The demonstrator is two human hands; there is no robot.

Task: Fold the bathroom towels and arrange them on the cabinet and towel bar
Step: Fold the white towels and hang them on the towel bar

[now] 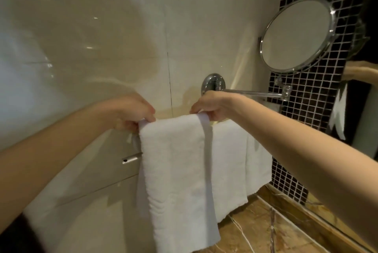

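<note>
Head view: a white front towel (176,171) is seen hanging long and narrow against the glossy cream wall (102,38). It is folded over at its top edge, which is held level between the two grips (a person's bare hands, reached forward on bare forearms). The left grip (131,111) is clamped on the towel's top left corner, with the fingers curled down over the fold. The right grip (210,105) is clamped on the top right corner, where a smooth hem band runs down the towel's right side.

The towel bar (132,158) is shown only as a short metal end just left of the towel, below the left grip. Whether the fold already rests on a rail cannot be told, since the cloth and fingers cover it. A second white towel (229,160) is hung just behind and to the right, partly covered by the front one, and more white cloth is seen beyond it.

Above the right grip, a chrome wall mount (213,84) carries a thin swing arm (253,93) to a round mirror (296,36). The mirror is set before a dark mosaic wall (306,109). A brown marbled surface (255,228) lies under the towels' lower edges.
</note>
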